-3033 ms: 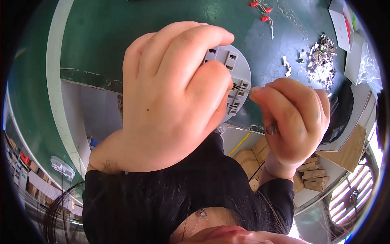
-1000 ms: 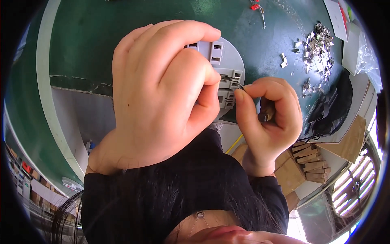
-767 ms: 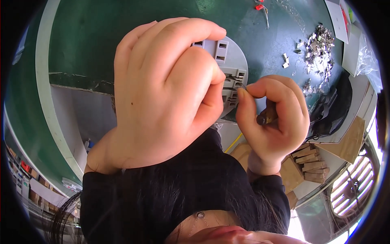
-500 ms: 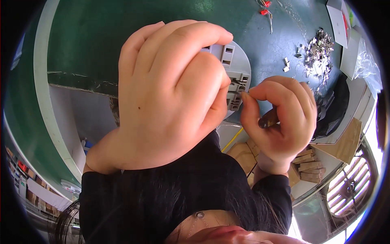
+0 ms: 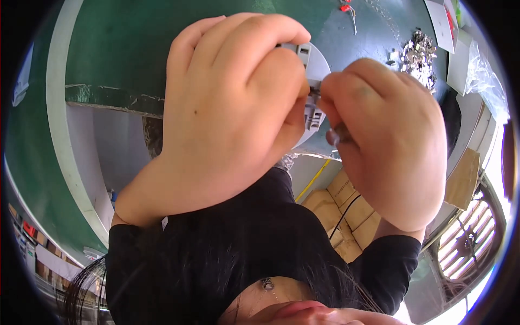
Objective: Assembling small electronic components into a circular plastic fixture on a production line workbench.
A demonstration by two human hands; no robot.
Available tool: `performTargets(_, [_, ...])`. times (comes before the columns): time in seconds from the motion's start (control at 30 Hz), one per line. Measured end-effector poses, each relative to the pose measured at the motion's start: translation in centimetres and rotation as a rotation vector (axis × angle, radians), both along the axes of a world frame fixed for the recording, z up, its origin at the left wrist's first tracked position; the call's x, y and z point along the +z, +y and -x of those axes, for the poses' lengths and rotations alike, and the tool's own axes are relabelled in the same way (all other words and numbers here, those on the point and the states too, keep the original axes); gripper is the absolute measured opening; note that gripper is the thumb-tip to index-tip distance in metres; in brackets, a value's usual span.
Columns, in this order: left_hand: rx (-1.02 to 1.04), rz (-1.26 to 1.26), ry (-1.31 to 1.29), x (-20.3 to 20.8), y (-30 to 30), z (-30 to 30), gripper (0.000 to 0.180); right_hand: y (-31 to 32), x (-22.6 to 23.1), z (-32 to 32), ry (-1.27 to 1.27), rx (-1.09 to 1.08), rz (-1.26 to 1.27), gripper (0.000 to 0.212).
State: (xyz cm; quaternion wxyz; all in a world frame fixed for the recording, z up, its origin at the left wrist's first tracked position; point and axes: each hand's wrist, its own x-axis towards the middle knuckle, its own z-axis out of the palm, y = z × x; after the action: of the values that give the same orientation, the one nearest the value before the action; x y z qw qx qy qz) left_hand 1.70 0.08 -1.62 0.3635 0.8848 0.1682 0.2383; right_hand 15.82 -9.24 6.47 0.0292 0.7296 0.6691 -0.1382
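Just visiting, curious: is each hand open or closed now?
Left hand: curled at the grey disc; grip hidden, cannot tell.
Right hand: also curled there, blurred; cannot tell if holding anything.

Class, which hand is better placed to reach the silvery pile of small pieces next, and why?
Probably the right hand: it appears nearer the silvery pile, while the left hand covers part of the grey round fixture.

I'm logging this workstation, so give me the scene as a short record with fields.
Left hand: over a gray round fixture, covering much of it; pinch hidden
Right hand: fingertips by the fixture's slots; curled around a dark object, blurred
Surface: green tabletop
Upper right: pile of small metallic pieces
Top: red parts with wire leads
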Motion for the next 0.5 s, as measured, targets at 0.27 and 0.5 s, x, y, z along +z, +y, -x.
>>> performTargets(0.27, [-0.038, -0.113, -0.056, 0.1, 0.2, -0.2, 0.022, -3.9, -0.2, 3.4, -0.410, -0.038, -0.064, 0.032])
performTargets(0.5, [-0.013, -0.002, -0.069, -1.1, 0.2, 0.0, 0.021, -5.3, -2.2, 1.1, 0.075, -0.194, -0.368, 0.027])
